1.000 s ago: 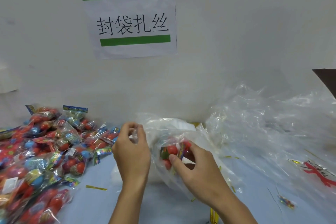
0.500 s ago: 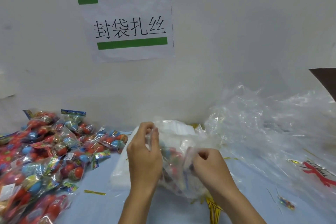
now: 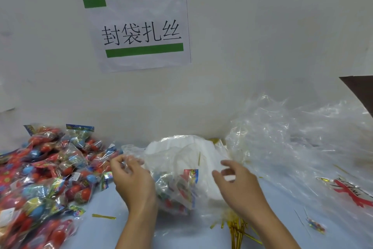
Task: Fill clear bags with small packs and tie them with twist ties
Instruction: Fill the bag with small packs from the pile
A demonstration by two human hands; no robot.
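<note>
A clear bag (image 3: pixel 175 192) with several colourful small packs inside lies on the blue table between my hands. My left hand (image 3: pixel 133 182) pinches the bag's open edge at its upper left. My right hand (image 3: pixel 240 186) hovers at the bag's right side, its fingers loosely curled around nothing. A pile of small packs (image 3: pixel 40 178) with red and blue balls covers the table's left. A bundle of gold twist ties (image 3: pixel 236 228) lies under my right wrist, and one loose twist tie (image 3: pixel 104 217) sits left of my left forearm.
A heap of empty clear bags (image 3: pixel 292 147) fills the right side, with a stack of white bags (image 3: pixel 181 153) behind the filled one. A paper sign (image 3: pixel 139 30) hangs on the wall directly ahead. A red-printed bag (image 3: pixel 351 192) lies far right.
My right hand has let go of the packs inside the bag and drawn out to the right. My left hand shifted left along the bag's edge, and the bag sank onto the table.
</note>
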